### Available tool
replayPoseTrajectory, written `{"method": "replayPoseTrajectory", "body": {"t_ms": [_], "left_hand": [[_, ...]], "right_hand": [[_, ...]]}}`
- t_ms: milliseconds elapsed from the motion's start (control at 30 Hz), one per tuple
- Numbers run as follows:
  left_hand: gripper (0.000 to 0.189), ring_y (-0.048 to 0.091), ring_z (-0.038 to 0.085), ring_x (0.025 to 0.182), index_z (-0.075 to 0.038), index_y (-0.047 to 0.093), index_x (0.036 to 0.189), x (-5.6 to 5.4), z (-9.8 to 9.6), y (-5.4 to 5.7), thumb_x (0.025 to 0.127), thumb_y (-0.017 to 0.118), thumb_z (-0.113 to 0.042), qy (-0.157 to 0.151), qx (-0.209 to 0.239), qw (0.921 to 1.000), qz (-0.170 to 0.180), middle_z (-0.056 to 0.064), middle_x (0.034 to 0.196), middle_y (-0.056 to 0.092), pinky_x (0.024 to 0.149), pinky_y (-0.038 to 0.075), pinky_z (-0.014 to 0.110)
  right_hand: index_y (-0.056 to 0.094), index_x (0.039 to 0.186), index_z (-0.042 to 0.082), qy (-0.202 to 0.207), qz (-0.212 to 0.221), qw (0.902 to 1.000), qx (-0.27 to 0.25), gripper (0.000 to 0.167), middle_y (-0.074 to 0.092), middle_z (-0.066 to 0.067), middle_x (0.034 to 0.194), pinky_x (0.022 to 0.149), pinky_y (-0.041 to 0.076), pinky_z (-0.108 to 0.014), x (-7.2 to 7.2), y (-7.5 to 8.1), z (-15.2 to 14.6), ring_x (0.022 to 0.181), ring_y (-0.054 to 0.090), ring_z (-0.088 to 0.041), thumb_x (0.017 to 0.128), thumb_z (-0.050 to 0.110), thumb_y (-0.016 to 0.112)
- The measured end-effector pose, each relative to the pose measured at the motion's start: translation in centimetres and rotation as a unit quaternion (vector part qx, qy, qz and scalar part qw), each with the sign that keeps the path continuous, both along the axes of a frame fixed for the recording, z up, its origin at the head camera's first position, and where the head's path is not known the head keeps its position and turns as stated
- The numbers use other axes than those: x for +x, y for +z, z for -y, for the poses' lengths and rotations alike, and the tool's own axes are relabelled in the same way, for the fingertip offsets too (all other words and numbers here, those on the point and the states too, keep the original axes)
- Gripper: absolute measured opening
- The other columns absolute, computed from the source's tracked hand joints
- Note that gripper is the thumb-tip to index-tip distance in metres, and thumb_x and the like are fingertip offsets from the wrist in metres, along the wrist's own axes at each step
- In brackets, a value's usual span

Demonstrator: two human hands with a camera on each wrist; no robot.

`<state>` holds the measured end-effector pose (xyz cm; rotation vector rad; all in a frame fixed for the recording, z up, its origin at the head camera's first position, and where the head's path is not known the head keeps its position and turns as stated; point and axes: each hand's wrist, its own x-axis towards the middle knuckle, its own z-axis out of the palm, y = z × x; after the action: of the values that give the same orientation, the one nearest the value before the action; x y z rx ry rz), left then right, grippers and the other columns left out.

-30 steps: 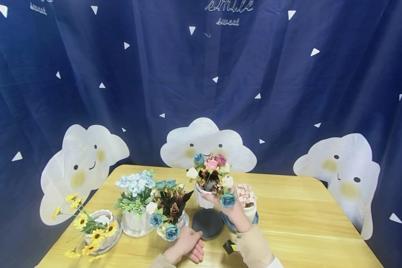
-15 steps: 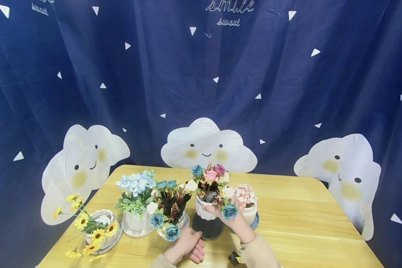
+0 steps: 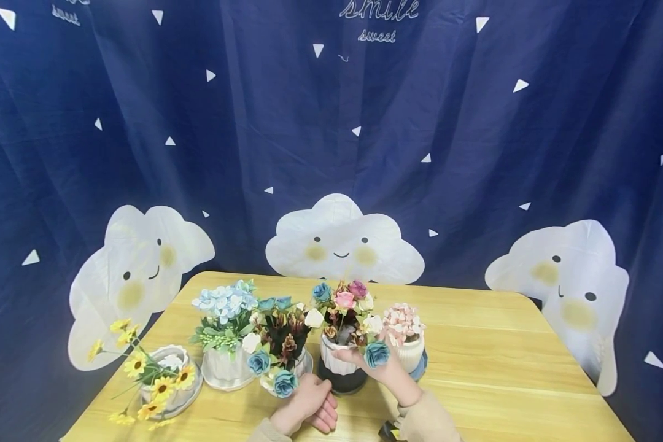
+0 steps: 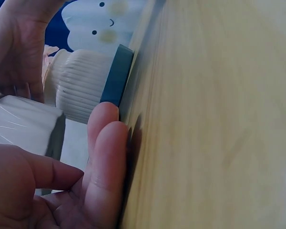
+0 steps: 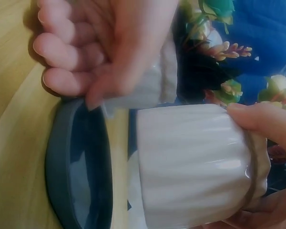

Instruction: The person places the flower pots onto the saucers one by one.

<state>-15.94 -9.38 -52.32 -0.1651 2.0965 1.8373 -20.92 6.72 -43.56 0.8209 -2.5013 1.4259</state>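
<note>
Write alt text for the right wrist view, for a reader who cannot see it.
The right hand holds a white ribbed flower pot just above a dark round saucer on a wooden table. The left hand rests by the saucer's rim, with flowers behind.

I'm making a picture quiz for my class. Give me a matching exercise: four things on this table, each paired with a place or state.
Things:
1. rose pot
2. sunflower pot
3. pink flower pot
4. left hand

Places or states:
A. far left of the table
B. held by the right hand
C. on a blue saucer
D. resting on the table

Pairs: 1-B, 2-A, 3-C, 4-D
</note>
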Motion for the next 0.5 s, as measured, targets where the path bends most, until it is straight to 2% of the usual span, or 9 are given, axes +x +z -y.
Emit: {"method": "replayPoseTrajectory", "body": {"t_ms": [100,233,367,500], "left_hand": [[0.035,0.063,0.016,0.044,0.004,0.06,0.071,0.0,0.0,0.0,0.092,0.038,-0.012,-0.001,0.0,1.0,0.0,0.01,0.055,0.065,0.048,0.059,0.041],[0.037,0.063,0.016,0.045,0.004,0.06,0.072,0.0,0.1,0.0,0.094,0.037,-0.013,-0.002,-0.005,1.0,0.001,0.012,0.056,0.066,0.048,0.059,0.041],[0.037,0.063,0.016,0.045,0.005,0.06,0.072,0.0,0.0,0.0,0.095,0.037,-0.013,-0.003,-0.01,0.9999,0.001,0.014,0.058,0.067,0.049,0.059,0.042],[0.038,0.063,0.017,0.045,0.006,0.06,0.073,-0.1,0.0,-0.2,0.096,0.036,-0.013,-0.003,-0.01,0.9999,-0.001,0.016,0.059,0.067,0.049,0.059,0.043]], "right_hand": [[0.06,0.115,0.0,0.022,0.004,0.9996,-0.014,0.055,0.071,-0.012,0.108,0.093,0.054,-0.031,-0.2,-0.3,-0.2,0.103,0.066,-0.032,0.071,0.02,0.086],[0.059,0.118,0.0,0.029,0.017,0.9993,-0.015,0.059,0.071,-0.011,0.104,0.092,0.054,-0.031,-0.3,-0.6,-0.5,0.097,0.067,-0.03,0.07,0.02,0.086],[0.057,0.12,-0.001,0.007,0.043,0.9991,-0.004,0.063,0.07,-0.012,0.101,0.091,0.055,-0.033,-0.2,-0.9,-0.7,0.093,0.066,-0.028,0.068,0.019,0.088],[0.054,0.125,-0.002,-0.011,0.046,0.9989,0.004,0.074,0.068,-0.014,0.112,0.094,0.054,-0.037,-0.2,-1.3,-0.8,0.103,0.065,-0.032,0.064,0.018,0.09]]}}
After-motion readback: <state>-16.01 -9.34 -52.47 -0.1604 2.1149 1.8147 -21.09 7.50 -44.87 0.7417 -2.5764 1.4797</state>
